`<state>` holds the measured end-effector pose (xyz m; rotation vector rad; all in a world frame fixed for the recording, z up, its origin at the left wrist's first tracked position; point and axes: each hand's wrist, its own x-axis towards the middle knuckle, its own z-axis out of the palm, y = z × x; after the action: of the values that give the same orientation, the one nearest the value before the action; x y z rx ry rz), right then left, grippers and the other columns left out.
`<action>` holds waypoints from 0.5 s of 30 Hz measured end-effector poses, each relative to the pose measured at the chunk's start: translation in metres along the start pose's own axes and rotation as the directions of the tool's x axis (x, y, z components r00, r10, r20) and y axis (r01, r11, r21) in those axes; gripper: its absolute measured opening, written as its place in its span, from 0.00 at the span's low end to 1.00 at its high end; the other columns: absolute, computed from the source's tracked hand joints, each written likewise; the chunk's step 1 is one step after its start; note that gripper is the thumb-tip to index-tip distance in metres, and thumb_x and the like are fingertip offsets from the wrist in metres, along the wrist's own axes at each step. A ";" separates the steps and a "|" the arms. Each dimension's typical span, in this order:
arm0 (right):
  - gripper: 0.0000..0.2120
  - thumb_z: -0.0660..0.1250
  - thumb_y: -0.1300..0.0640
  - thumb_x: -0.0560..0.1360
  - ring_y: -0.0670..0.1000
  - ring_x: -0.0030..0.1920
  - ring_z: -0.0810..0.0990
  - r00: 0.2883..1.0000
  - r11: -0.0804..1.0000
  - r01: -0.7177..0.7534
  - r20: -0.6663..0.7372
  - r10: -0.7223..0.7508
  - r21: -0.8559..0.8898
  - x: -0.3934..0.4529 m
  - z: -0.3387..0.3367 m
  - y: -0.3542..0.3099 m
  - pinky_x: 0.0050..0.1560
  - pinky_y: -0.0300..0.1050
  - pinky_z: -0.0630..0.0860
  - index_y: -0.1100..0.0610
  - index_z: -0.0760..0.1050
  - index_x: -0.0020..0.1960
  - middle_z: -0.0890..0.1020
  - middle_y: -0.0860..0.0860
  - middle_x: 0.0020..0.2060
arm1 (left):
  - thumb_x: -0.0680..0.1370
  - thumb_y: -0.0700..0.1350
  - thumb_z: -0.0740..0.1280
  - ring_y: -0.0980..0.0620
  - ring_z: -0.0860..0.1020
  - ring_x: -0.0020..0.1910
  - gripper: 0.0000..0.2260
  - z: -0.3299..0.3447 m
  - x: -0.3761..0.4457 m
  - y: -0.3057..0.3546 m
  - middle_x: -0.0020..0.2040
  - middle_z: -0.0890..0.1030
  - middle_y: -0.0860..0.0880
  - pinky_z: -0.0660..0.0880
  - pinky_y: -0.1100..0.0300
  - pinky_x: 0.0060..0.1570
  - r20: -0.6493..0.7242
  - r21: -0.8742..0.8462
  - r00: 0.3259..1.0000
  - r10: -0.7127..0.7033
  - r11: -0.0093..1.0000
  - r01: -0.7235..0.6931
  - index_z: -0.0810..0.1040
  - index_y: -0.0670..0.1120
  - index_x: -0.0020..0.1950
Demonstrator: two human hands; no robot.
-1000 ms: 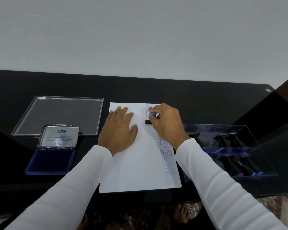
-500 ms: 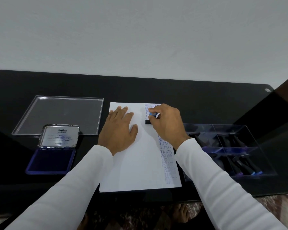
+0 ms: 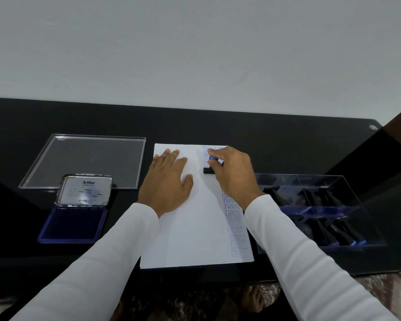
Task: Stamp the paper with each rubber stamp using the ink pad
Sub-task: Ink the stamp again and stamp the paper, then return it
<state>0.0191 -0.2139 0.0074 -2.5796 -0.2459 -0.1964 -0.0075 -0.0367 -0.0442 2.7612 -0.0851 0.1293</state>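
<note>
Furthest out from the left hand [image 3: 166, 183], on the black counter [image 3: 264, 140], a clear lid [image 3: 86, 162] lies flat, and just nearer than it sits the open ink pad [image 3: 73, 224], its blue pad facing up and its metal cover [image 3: 85, 190] tilted back with a label showing. The left hand itself lies flat on the white paper [image 3: 190, 232], fingers straight and slightly spread, pressing the sheet down near its far left part. Between the two hands the paper is bare; blue printed words run in a column under and nearer than the right hand [image 3: 235, 173], along the sheet's right edge, with more at the far edge. The right hand grips a rubber stamp [image 3: 209, 169], fingers curled round its blue-topped handle, its black base set on the paper just left of the knuckles. To the right of that hand stands a clear divided box [image 3: 361, 228] holding more dark stamps [image 3: 338, 235]
</note>
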 end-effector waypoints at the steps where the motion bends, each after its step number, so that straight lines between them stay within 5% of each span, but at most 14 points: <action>1: 0.14 0.68 0.52 0.79 0.51 0.56 0.81 1.000 1.000 -0.006 0.000 0.006 0.001 0.000 -0.001 0.000 0.61 0.44 0.77 0.53 0.80 0.64 0.81 0.51 0.61 | 0.84 0.59 0.57 0.47 0.52 0.82 0.26 0.000 0.000 0.000 0.82 0.58 0.49 0.41 0.54 0.75 0.002 0.003 1.000 0.001 1.000 -0.001 0.63 0.51 0.80; 15: 0.11 0.71 0.56 0.77 0.49 0.50 0.83 1.000 0.999 -0.009 -0.017 0.010 0.042 -0.002 -0.004 -0.002 0.57 0.39 0.77 0.55 0.83 0.58 0.84 0.49 0.56 | 0.84 0.58 0.57 0.48 0.52 0.82 0.26 0.000 0.000 -0.001 0.82 0.58 0.49 0.45 0.51 0.79 -0.003 -0.004 1.000 0.008 1.000 -0.008 0.64 0.50 0.80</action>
<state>0.0161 -0.2146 0.0119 -2.5357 -0.2295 -0.2078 -0.0079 -0.0363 -0.0447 2.7568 -0.0959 0.1351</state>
